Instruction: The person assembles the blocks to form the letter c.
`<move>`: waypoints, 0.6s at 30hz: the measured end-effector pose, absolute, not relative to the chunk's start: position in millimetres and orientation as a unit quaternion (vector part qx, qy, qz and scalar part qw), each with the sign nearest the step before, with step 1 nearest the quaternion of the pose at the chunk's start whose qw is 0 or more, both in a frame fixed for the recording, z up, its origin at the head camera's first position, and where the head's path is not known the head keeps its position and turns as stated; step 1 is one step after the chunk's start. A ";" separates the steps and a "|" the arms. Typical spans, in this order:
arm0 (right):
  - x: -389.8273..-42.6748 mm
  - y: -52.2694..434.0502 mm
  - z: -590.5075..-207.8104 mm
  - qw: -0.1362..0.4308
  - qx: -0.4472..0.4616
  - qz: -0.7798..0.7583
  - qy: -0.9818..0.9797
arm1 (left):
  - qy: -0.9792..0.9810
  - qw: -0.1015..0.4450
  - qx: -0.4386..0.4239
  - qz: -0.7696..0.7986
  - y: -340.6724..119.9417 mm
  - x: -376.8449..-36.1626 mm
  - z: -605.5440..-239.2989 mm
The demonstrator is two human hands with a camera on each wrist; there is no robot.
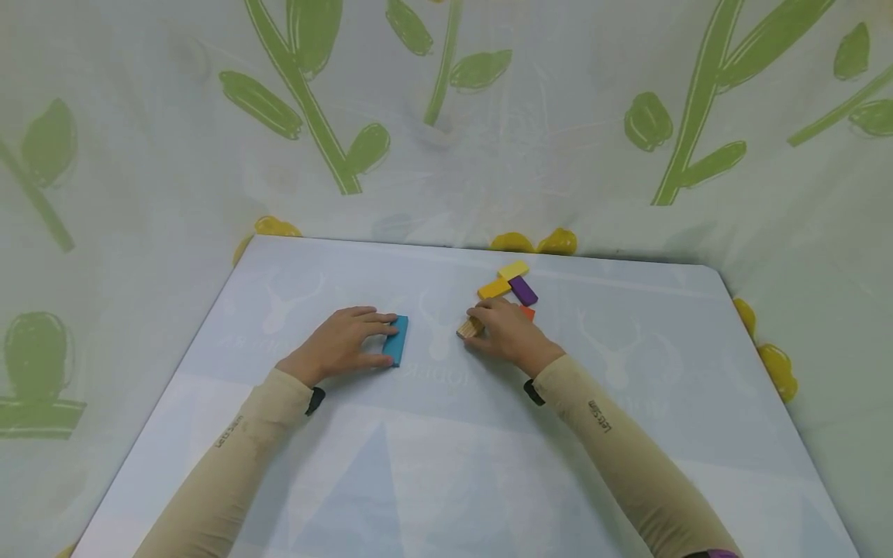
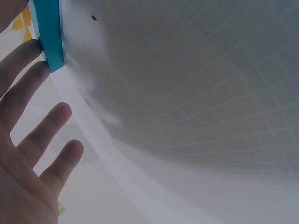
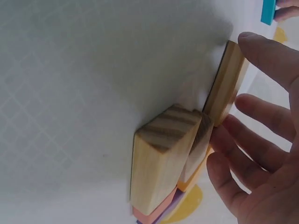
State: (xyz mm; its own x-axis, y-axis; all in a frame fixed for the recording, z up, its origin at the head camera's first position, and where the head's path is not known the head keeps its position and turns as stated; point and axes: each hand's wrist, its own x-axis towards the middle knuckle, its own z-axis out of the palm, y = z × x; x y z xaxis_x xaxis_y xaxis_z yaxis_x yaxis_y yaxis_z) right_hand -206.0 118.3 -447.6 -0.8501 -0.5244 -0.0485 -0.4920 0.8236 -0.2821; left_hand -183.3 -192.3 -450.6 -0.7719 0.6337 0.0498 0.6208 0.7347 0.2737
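A blue block (image 1: 396, 339) lies flat left of the table's middle. My left hand (image 1: 370, 338) rests beside it, straight fingertips against its left long side; the left wrist view shows two fingers (image 2: 21, 60) touching the blue block (image 2: 49, 32). My right hand (image 1: 490, 325) lies over a plain wooden block (image 1: 470, 328). In the right wrist view its relaxed fingers (image 3: 261, 51) touch a thin wooden block (image 3: 228, 86), which stands behind a thicker wooden block (image 3: 161, 161). Neither hand grips anything.
Just beyond my right hand lie two yellow blocks (image 1: 513, 270) (image 1: 494, 288), a purple block (image 1: 523, 291) and an orange block (image 1: 528, 312). The pale table (image 1: 446, 465) has rounded far corners. A cloth printed with green plants (image 1: 446, 116) hangs behind and around it.
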 end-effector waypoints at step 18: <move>-201.3 108.4 -449.5 0.053 -0.250 -0.127 0.958 | 0.931 0.040 0.335 0.142 -193.0 -185.5 -450.0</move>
State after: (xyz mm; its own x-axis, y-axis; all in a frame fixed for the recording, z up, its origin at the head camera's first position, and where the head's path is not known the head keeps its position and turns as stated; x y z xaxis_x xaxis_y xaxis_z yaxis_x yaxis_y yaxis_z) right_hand -201.3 108.4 -449.5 -0.8697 -0.4921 -0.0377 -0.4653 0.8430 -0.2701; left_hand -185.5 -193.0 -450.0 -0.7728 0.6343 0.0216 0.6118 0.7355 0.2909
